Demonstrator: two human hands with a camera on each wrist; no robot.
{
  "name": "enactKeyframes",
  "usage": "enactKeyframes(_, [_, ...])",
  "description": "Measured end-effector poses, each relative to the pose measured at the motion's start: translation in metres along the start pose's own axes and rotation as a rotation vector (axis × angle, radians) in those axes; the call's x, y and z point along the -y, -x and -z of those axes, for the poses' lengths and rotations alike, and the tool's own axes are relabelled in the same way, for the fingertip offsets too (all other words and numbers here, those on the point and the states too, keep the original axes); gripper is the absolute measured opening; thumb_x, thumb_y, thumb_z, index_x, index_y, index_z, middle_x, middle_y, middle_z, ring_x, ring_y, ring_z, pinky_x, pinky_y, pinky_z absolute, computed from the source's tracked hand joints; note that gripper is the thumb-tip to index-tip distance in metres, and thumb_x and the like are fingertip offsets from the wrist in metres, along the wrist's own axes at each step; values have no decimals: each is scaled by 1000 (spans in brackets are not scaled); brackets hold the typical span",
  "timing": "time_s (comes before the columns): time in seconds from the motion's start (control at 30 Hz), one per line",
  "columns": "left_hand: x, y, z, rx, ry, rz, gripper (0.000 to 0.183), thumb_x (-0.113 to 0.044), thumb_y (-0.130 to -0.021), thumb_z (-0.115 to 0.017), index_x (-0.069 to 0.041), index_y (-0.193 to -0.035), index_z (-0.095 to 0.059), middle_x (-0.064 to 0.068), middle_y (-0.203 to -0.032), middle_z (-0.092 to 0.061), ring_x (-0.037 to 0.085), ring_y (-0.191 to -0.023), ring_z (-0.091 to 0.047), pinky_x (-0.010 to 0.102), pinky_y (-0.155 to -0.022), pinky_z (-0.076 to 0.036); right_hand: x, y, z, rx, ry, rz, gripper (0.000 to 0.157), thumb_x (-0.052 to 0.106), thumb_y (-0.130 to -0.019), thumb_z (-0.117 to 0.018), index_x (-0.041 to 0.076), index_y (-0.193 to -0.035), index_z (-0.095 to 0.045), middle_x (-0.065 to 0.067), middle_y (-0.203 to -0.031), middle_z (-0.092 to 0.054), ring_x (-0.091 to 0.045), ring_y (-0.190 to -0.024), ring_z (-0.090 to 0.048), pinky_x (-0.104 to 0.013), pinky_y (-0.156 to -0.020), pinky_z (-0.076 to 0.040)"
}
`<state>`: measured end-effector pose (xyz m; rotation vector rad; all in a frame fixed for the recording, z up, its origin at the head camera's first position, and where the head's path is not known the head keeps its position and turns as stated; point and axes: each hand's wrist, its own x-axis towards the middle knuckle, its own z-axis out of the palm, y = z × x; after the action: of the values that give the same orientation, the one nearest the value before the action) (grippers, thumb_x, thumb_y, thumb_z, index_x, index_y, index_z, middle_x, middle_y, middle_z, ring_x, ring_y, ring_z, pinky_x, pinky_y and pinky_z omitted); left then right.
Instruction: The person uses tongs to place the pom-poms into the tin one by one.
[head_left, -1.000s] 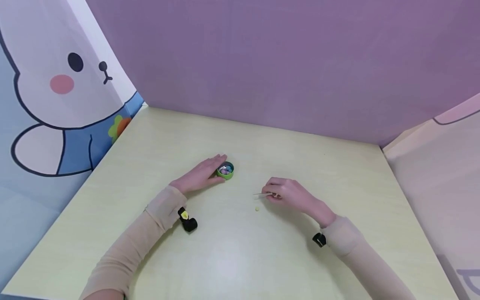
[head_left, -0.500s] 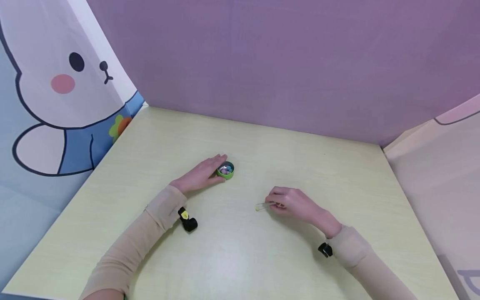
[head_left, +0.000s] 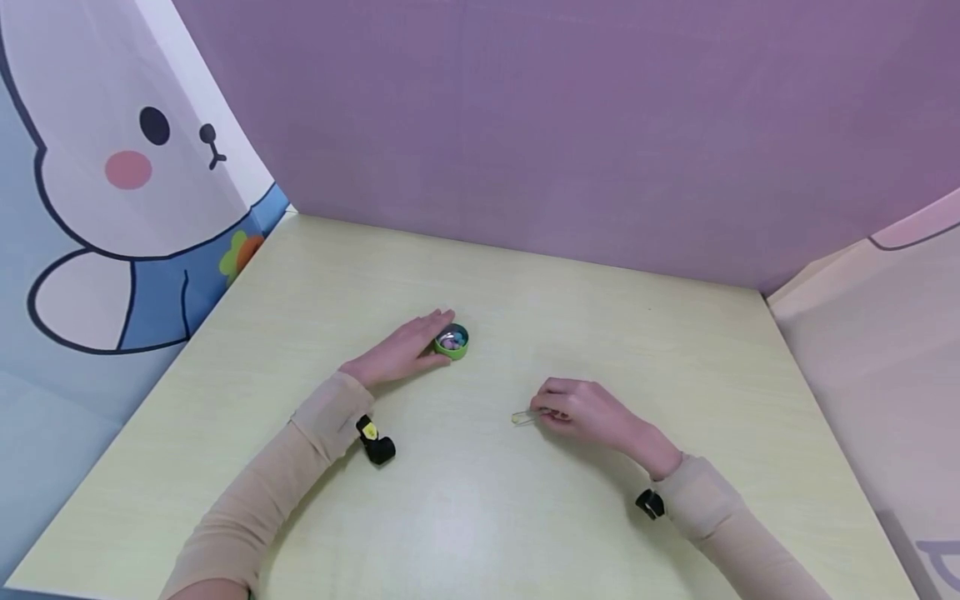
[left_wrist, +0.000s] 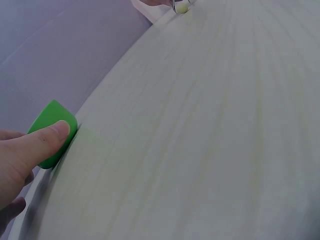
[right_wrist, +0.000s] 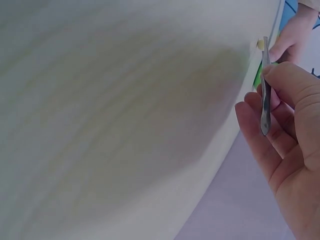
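Observation:
My left hand braces a small round green bowl, thumb on its near side and fingers on the far side. Several purple and blue pieces lie inside it. In the left wrist view the thumb presses the wall of the green bowl. My right hand pinches metal tweezers between thumb and fingers, their tips pointing left. A small pale-yellow ball is at the tips, which stand on either side of it, low at the tabletop.
Both hands work over a pale wooden table. A purple panel stands along its back edge, with a rabbit-printed panel at the left and a pale panel at the right. A black wrist camera hangs at the left cuff.
My right hand has come down and slightly toward me, bringing the tweezers' tips from above the yellow ball to around it. The left hand and the bowl stay put.

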<state>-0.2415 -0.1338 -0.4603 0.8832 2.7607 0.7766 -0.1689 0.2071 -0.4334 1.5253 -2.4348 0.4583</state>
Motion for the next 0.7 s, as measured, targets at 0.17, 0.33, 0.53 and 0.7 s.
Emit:
enactKeyframes(0.17, [0,0,0,-3,-1,-5,81,-41,-98,-60,-10,-159,-17,16,-165,-20,32,-154,-21,51,-128,-17,0,0,-1,5,5,-5,20,0,-74,-81,9,-92,-76,1,-89,-71,-6,-74,-66,-12,-64,-56])
enactKeyframes(0.33, [0,1,0,1,-3,-4,81,-42,-98,-60,-10,-159,-17,16,-165,-20,32,-154,-21,51,-128,-17,1,-1,-1,9,8,-7,19,1,-75,-81,10,-91,-76,1,-88,-71,-6,-73,-66,-12,-63,-56])
enactKeyframes(0.53, [0,0,1,4,-5,-6,81,-41,-98,-60,-10,-159,-17,16,-165,-19,33,-154,-21,52,-127,-17,2,-2,-2,5,12,5,19,1,-74,-81,9,-90,-76,0,-87,-71,-6,-73,-66,-13,-64,-57])
enactKeyframes(0.7, [-1,0,2,12,-3,-1,82,-41,-98,-61,-11,-159,-16,16,-166,-19,33,-154,-20,52,-128,-17,1,-2,-3,-1,13,11,19,1,-74,-81,9,-90,-76,0,-87,-71,-7,-74,-68,-14,-65,-57])
